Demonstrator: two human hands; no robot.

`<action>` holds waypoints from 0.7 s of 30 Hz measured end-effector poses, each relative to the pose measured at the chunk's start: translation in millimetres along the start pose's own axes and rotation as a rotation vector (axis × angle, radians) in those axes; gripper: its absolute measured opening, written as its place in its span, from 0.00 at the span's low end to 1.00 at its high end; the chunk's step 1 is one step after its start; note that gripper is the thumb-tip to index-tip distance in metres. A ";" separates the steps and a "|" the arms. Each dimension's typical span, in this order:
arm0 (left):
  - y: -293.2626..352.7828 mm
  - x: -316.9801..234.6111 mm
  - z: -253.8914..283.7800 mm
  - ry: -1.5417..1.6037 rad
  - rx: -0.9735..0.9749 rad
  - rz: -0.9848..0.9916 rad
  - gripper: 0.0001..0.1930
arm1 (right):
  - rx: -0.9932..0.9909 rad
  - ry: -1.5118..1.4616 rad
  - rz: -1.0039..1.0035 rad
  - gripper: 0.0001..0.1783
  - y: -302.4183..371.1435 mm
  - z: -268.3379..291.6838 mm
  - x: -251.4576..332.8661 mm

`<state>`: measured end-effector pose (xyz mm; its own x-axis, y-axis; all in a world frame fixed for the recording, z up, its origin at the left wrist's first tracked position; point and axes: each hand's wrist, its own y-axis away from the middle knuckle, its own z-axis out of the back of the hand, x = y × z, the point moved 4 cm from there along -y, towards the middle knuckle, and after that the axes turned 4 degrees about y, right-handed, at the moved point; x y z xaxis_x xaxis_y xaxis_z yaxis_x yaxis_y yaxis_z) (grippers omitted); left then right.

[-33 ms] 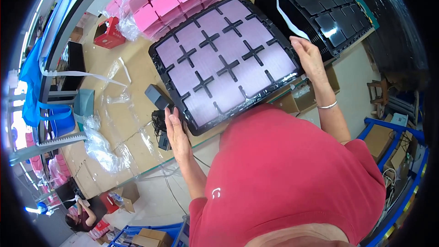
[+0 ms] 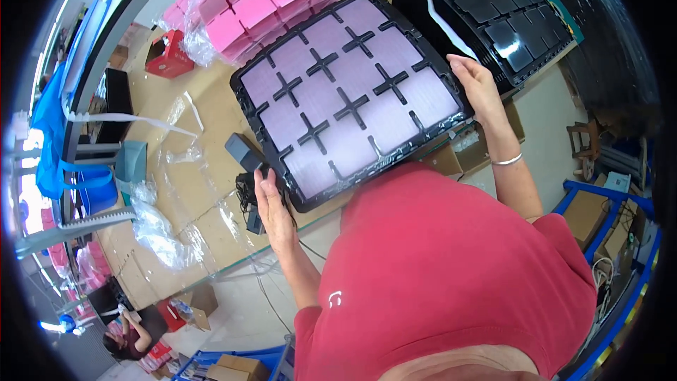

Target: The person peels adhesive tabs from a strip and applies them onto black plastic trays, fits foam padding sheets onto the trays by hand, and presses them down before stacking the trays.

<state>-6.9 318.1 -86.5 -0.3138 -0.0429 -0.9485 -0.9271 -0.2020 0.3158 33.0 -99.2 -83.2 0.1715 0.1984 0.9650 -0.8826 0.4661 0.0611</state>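
A square black plastic tray (image 2: 350, 108) lies tilted in front of me, with plus-shaped dividers between flat pale-lilac panels. Its near corner reaches the table's front edge. My left hand (image 2: 276, 213) presses along the tray's left side near that corner, fingers straight and close together. At the opposite side, my right hand (image 2: 481, 90) holds the right edge, its fingertips beside a hanging white strip (image 2: 446, 27). The undersides of both grips are hidden. Just left of the tray sit a dark grey box-shaped thing (image 2: 244, 151) and black cables (image 2: 247, 187).
Black trays (image 2: 486, 10) are stacked at the back right. Pink divided inserts (image 2: 271, 0) in clear plastic stand behind my tray. A red box (image 2: 169, 54) and crumpled clear film (image 2: 159, 229) lie on the table (image 2: 215, 109). Another person (image 2: 130, 335) is far lower left.
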 end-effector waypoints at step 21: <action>-24.1 -65.2 65.5 0.068 -0.330 -0.333 0.26 | -1.008 -0.307 0.291 0.22 180.1 321.5 175.4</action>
<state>22.5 389.9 -30.7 0.0138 0.0156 -0.9998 -0.8569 -0.5152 -0.0199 -236.6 -257.6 179.1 -0.2255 0.2571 0.9397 -0.0843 0.9558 -0.2817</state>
